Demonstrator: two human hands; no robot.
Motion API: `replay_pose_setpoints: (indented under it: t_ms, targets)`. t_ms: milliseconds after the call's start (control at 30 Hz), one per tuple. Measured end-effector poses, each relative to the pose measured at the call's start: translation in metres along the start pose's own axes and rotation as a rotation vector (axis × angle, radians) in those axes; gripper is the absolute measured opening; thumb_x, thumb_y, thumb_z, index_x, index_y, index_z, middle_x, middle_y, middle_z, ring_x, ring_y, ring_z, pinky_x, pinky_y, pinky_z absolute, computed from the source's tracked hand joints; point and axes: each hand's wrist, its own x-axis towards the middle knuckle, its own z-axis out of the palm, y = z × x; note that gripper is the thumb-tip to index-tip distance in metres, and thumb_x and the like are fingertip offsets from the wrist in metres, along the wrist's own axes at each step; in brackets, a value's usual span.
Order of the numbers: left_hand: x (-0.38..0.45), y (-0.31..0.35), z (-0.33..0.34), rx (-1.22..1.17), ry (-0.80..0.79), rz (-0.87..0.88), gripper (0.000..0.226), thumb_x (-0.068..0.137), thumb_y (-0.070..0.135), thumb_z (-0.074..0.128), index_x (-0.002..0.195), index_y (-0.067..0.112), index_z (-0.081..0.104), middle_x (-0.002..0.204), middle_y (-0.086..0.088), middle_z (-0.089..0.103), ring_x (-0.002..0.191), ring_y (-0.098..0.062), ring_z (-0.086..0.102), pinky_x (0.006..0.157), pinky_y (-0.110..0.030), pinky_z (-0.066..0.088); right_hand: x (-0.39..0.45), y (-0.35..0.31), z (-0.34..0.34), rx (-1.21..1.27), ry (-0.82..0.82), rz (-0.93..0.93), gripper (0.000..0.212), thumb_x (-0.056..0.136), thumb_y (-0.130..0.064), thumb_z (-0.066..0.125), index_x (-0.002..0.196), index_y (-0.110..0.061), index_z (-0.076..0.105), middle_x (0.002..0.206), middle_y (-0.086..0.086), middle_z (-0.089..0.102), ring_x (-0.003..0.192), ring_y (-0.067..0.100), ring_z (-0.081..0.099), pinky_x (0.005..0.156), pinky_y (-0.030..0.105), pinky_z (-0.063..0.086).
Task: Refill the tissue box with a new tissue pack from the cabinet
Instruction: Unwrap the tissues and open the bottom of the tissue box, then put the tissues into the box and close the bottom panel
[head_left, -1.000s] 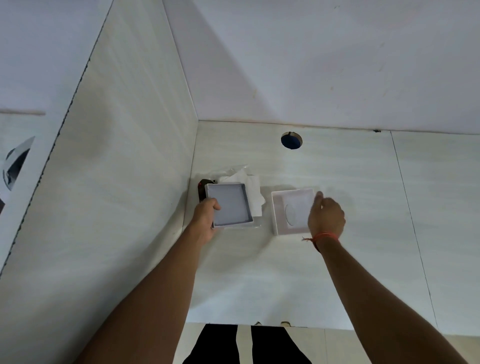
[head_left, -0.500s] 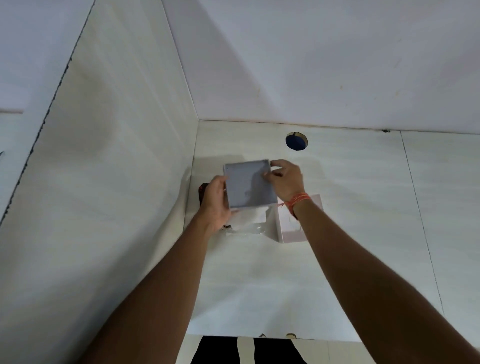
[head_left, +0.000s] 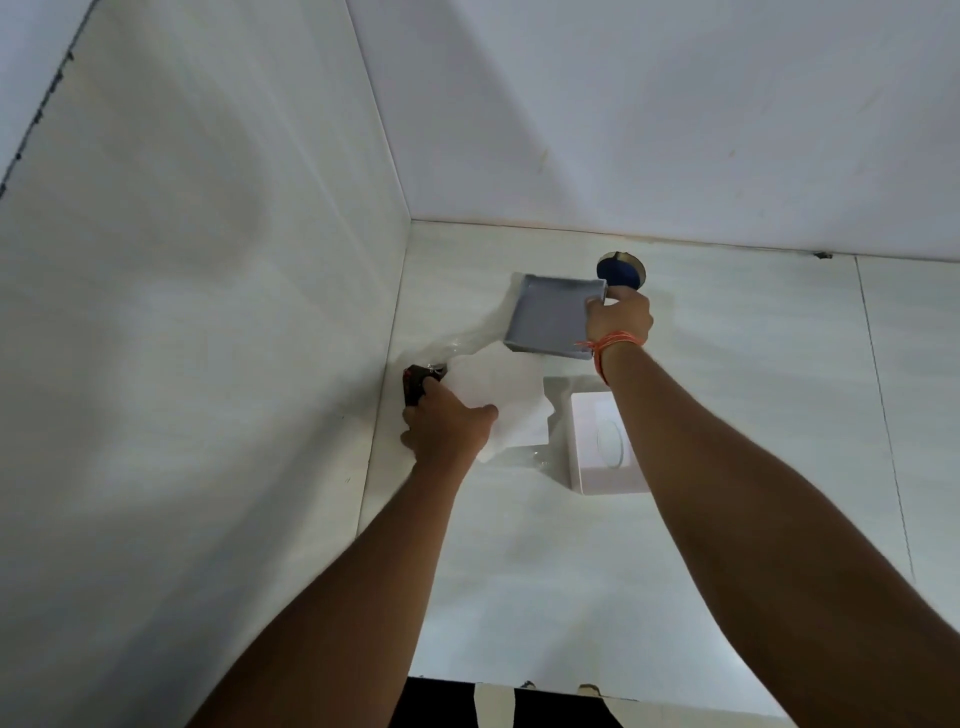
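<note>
White counter (head_left: 545, 582), set in a corner between two white walls. On it, right of centre, the white tissue box shell (head_left: 605, 441) lies with its oval dispensing slot facing up, partly behind the right forearm. The grey box base (head_left: 553, 317) is held off the counter, tilted, open side toward the camera, pinched at its right edge by the right hand (head_left: 618, 317). The tissue stack (head_left: 501, 400), in loose clear wrap, lies in the corner just left of the shell and below the base. The left hand (head_left: 449, 428) rests on the stack's left edge, fingers curled; grip cannot be confirmed. Judgement: the left hand is nearer the stack, and the base must come down toward it.
</note>
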Motion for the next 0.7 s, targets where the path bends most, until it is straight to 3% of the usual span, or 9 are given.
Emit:
replay_pose_setpoints:
  t_ms: [167,300,433,567,700]
  targets:
    - [0.012,0.002,-0.003,-0.182,-0.031,-0.090,0.076,0.061,0.035,0.084,0.124,0.016,0.047,0.124,-0.008,0.061,0.121,-0.035,0.053,0.101,-0.050,0.044,0.001,0.006,-0.002,-0.264,-0.111,-0.039,0.029,0.091,-0.012,0.052,0.119,-0.006,0.059,0.123,0.015,0.061,0.105,0.032,0.062,0.079,0.031,0.044]
    - [0.017,0.005,-0.002,-0.221,-0.101,-0.123,0.082,0.050,0.037,0.087,0.124,0.018,0.057,0.116,-0.008,0.066,0.113,-0.035,0.059,0.095,-0.050,0.052,-0.006,0.017,-0.002,-0.419,-0.207,-0.086,0.038,0.090,-0.015,0.054,0.127,-0.004,0.048,0.127,0.018,0.045,0.112,0.038,0.056,0.089,0.040,0.046]
    - [0.016,0.008,0.004,-0.325,-0.180,-0.118,0.088,0.038,0.038,0.081,0.121,0.023,0.060,0.103,-0.002,0.065,0.102,-0.033,0.065,0.091,-0.050,0.054,-0.030,0.026,-0.001,-0.525,-0.090,-0.323,0.050,0.089,-0.017,0.054,0.135,-0.007,0.041,0.125,0.017,0.047,0.115,0.036,0.049,0.092,0.049,0.046]
    - [0.009,0.013,0.000,-0.399,-0.157,-0.098,0.069,0.045,0.033,0.078,0.110,0.016,0.063,0.098,-0.003,0.068,0.090,-0.030,0.067,0.083,-0.043,0.060,-0.060,0.038,-0.003,-0.530,-0.096,-0.503,0.045,0.090,-0.021,0.057,0.133,-0.012,0.049,0.129,0.013,0.051,0.120,0.033,0.047,0.097,0.045,0.044]
    - [-0.004,0.016,-0.013,-0.569,-0.149,-0.050,0.044,0.056,0.019,0.075,0.098,0.008,0.067,0.087,-0.005,0.067,0.079,-0.029,0.067,0.069,-0.040,0.061,-0.078,0.039,-0.016,-0.247,-0.218,-0.495,0.041,0.089,-0.026,0.064,0.127,-0.012,0.057,0.129,0.007,0.058,0.121,0.024,0.051,0.100,0.027,0.039]
